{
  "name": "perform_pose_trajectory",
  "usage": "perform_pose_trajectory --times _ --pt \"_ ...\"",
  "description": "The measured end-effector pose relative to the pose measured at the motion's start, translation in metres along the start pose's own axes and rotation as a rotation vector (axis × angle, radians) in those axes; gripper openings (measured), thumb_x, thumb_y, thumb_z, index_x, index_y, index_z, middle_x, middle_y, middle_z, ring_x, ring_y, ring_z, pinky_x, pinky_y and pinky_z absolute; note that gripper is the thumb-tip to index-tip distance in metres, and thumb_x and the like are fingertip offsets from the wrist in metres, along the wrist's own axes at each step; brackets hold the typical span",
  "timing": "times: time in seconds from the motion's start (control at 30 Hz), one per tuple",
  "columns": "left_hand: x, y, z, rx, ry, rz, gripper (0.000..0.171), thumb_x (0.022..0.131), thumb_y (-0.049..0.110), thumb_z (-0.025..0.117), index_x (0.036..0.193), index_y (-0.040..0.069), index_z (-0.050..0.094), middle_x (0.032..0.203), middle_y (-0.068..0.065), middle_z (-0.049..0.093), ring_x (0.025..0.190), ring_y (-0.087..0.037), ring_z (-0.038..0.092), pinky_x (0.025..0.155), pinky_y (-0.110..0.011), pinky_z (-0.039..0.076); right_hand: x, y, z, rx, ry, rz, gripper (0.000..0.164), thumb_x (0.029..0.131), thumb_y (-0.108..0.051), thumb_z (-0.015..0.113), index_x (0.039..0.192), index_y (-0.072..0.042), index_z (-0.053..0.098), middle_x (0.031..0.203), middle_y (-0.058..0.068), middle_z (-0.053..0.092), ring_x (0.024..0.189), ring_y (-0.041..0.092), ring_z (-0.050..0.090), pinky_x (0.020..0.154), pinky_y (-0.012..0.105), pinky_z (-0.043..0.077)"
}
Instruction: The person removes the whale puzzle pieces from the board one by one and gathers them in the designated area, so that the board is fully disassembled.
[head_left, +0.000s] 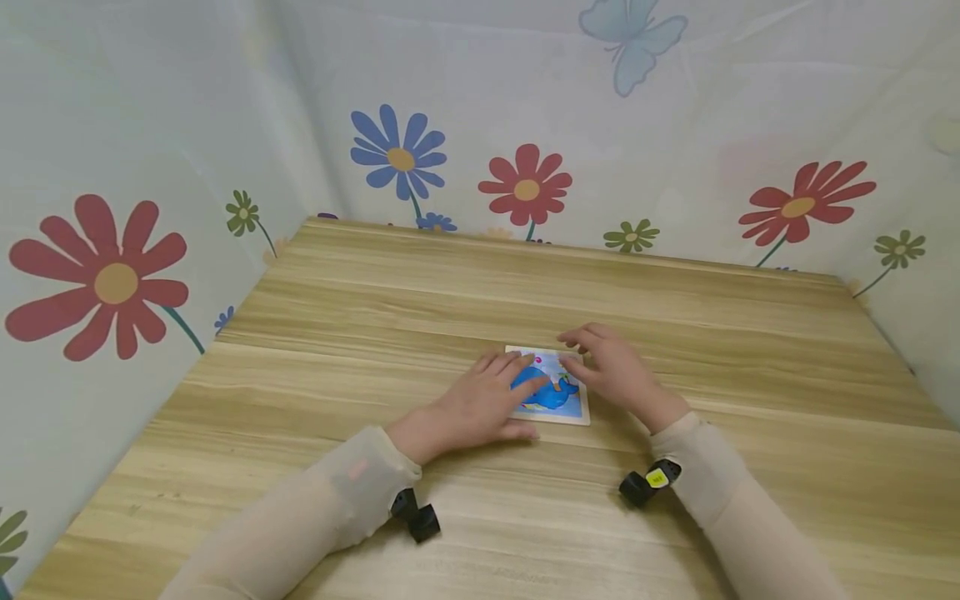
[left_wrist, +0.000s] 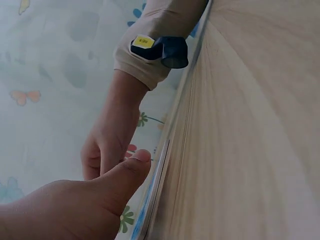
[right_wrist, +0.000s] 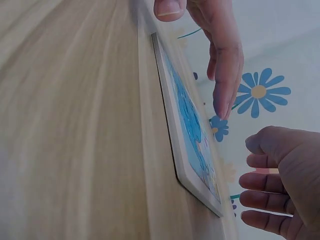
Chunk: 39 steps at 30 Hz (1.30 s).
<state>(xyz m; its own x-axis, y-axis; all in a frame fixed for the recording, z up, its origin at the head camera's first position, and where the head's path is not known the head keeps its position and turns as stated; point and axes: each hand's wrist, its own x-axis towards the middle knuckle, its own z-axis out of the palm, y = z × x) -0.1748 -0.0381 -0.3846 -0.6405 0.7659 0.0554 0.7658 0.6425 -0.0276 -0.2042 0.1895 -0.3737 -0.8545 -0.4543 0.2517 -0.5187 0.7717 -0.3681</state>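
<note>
A small square picture board (head_left: 551,398) with a blue whale on it lies flat on the wooden table, its pale rim visible in the right wrist view (right_wrist: 190,182). Over its left part is my left hand (head_left: 480,404), fingers spread and thumb out near the front edge. My right hand (head_left: 618,375) is at the board's upper right corner, fingers loosely bent with nothing between them. In the right wrist view, the fingers of the right hand (right_wrist: 280,180) and the left hand (right_wrist: 220,45) stand apart above the board's face. The left fingers hide the board's left side in the head view.
The wooden table (head_left: 360,333) extends around the board on all sides. A white curtain (head_left: 480,75) printed with flowers and a butterfly hangs behind and beside it. Black wrist cameras, on the left (head_left: 417,517) and right (head_left: 648,483), stick out from the sleeves.
</note>
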Motion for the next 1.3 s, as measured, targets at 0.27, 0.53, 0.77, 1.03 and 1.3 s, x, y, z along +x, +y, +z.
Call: perform_pose_trajectory --times 0.27,0.53,0.77,1.03,1.3 --pt "-0.003 0.004 0.006 -0.014 -0.027 0.025 0.072 0.091 0.066 0.042 0.148 0.022 0.039 0.156 -0.013 0.032 0.143 -0.033 0.032 0.115 -0.049 0.029 0.008 -0.004 0.007 0.012 -0.016 -0.014 0.031 0.091 -0.018 0.065 0.118 -0.003 0.064 0.108 0.013 0.065 0.091 0.025 0.063 0.078 0.041 0.054" --pt "-0.008 0.007 0.008 0.012 -0.025 0.038 0.071 0.091 0.067 0.042 0.146 0.022 0.041 0.155 -0.013 0.034 0.143 -0.031 0.031 0.114 -0.047 0.031 0.013 -0.014 0.012 0.006 -0.031 -0.037 0.029 0.090 -0.019 0.066 0.115 -0.003 0.066 0.105 0.012 0.066 0.093 0.026 0.063 0.082 0.043 0.053" --pt "-0.011 0.008 0.012 0.004 -0.006 0.053 0.070 0.091 0.067 0.042 0.145 0.022 0.043 0.154 -0.013 0.035 0.143 -0.030 0.033 0.113 -0.047 0.033 0.017 -0.020 0.019 0.003 -0.043 -0.029 0.029 0.091 -0.021 0.065 0.115 -0.005 0.067 0.103 0.010 0.064 0.096 0.025 0.062 0.085 0.042 0.052" --pt "-0.012 0.008 0.015 0.021 0.010 0.058 0.070 0.092 0.066 0.042 0.146 0.022 0.042 0.155 -0.012 0.034 0.143 -0.029 0.033 0.113 -0.045 0.033 0.020 -0.022 0.024 -0.012 -0.037 -0.034 0.028 0.090 -0.019 0.067 0.113 -0.004 0.067 0.101 0.011 0.063 0.094 0.025 0.061 0.086 0.043 0.052" --pt "-0.013 0.008 0.015 0.019 -0.003 0.060 0.070 0.093 0.066 0.040 0.147 0.021 0.041 0.157 -0.012 0.030 0.144 -0.028 0.032 0.113 -0.045 0.033 0.021 -0.022 0.032 0.008 -0.020 -0.006 0.026 0.089 -0.019 0.067 0.109 -0.003 0.069 0.102 0.012 0.062 0.096 0.025 0.058 0.088 0.043 0.050"
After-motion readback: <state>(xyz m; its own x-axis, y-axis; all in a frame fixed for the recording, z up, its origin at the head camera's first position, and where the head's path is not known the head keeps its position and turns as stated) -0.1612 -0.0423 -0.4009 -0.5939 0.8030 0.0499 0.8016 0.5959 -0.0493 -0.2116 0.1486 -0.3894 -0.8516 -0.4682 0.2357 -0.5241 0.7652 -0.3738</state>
